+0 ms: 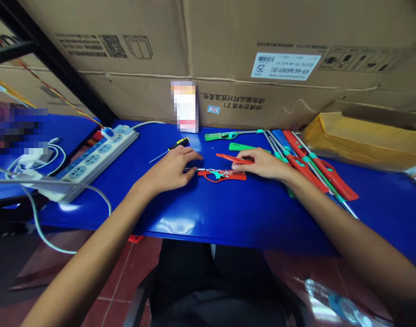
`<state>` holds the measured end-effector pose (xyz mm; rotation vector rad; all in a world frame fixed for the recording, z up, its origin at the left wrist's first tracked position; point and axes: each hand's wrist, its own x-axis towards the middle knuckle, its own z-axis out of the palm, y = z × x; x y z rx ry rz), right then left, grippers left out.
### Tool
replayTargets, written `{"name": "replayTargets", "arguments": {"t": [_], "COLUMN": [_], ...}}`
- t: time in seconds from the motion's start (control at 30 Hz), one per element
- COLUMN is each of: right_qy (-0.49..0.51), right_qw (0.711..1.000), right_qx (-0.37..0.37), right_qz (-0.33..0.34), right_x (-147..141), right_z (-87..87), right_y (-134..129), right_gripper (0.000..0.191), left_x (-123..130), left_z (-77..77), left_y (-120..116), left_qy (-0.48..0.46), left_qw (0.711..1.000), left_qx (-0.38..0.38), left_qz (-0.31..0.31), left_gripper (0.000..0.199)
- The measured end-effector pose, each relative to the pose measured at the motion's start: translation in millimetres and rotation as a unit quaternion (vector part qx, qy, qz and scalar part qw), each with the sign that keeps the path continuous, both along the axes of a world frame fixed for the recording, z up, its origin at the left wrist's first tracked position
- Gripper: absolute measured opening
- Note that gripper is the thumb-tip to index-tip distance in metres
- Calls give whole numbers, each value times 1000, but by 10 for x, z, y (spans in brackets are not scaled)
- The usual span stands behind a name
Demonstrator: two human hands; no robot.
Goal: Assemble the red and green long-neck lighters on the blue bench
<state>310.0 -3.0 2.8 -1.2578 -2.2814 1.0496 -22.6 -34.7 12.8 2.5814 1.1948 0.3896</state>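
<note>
An opened red lighter (223, 176) lies on the blue table, its white wires and a green trigger part exposed. Around its metal tube, at the left end, the fingers of my left hand (172, 168) are curled. My right hand (262, 162) pinches a loose red cover half (233, 158) just above the lighter's right end. Behind my left hand rests a black and yellow screwdriver (179, 144). Farther back are an open green lighter (221, 136) and a green cover piece (245, 147), the latter partly hidden by my right hand.
Several red, green and blue lighters (334, 179) are piled at the right, beside a yellow-taped box (368, 141). A white power strip (92, 159) with cables stands at the left. A phone-like blurred object (185, 107) leans on the cardboard behind.
</note>
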Motion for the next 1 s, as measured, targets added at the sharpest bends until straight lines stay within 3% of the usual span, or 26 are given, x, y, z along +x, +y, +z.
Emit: {"name": "replayTargets", "arguments": {"t": [0.23,0.47,0.77,1.0], "right_qy": [12,4,14,18], "right_qw": [998,997,997,997], "right_qx": [43,63,62,63], "right_qz": [41,46,43,50], "right_x": [-87,-123,-109,-108], "right_z": [-7,-72,-102,-91], "right_y": [-110,-121,-113,-99], "right_gripper": [38,24,23,26], "left_x": [-114,-87,-66,-49], "left_z": [-75,-107,-86,-177], "left_y": [-5,-29,-141,-157], "left_qy": [-29,-47,-54,-52], "left_qw": [999,999,998,998], "left_qx": [-10,-21,-27,11], "left_qz": [-16,-4,-21,-23], "left_gripper": [28,23,27,32]}}
